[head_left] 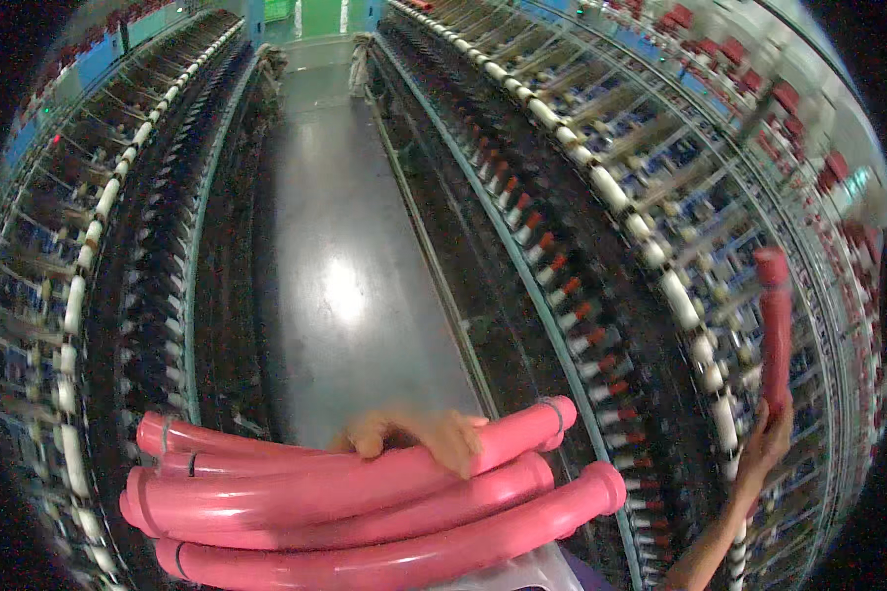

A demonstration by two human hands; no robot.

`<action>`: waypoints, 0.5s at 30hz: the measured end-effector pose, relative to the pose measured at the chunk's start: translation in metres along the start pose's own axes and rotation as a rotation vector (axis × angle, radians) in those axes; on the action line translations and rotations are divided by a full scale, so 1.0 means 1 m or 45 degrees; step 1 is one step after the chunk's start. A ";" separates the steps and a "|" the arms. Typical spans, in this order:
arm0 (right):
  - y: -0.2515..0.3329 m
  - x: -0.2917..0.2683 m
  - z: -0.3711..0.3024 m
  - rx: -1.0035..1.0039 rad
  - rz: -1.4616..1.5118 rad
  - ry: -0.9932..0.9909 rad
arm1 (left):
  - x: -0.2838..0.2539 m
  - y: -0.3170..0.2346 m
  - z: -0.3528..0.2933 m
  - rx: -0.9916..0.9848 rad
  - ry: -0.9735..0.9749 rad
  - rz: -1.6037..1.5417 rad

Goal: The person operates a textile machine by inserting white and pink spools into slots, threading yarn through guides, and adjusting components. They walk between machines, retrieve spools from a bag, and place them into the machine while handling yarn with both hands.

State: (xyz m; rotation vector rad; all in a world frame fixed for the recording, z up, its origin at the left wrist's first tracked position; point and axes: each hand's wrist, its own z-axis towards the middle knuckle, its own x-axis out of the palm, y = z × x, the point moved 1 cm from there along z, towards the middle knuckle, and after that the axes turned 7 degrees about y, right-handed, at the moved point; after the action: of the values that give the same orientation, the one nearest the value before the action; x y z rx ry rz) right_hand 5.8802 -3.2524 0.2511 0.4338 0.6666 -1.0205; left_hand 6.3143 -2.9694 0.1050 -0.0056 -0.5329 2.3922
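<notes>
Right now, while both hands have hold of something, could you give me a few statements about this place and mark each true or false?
1. The right hand holds up a single reddish-pink cylindrical tube. True.
2. The left hand curls over a bundle of glossy pink tubes. True.
3. Both hands share one tube. False: the right hand's tube is apart from the bundle.
4. The aisle is carpeted in red. False: it has a smooth grey floor that reflects light.
5. White rollers line only the left side. False: rows of white cylindrical rollers run along both sides.
</notes>
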 end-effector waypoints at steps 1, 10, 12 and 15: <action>0.059 0.024 0.027 -0.045 0.210 0.147 | -0.035 -0.016 0.002 -0.024 0.019 0.050; 0.596 0.126 0.149 -1.984 1.422 0.581 | -0.262 -0.140 -0.002 -0.125 -0.031 0.234; 0.669 0.144 0.144 -2.343 1.058 0.621 | -0.324 -0.162 -0.013 -0.134 -0.041 0.238; 0.753 0.189 0.158 -2.514 1.175 0.561 | -0.413 -0.196 -0.032 -0.140 -0.050 0.252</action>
State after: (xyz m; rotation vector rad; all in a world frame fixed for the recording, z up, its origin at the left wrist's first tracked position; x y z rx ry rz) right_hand 6.6610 -3.1190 0.2565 -0.7899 1.3307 0.8439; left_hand 6.7590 -3.0801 0.0939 -0.0631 -0.7110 2.5560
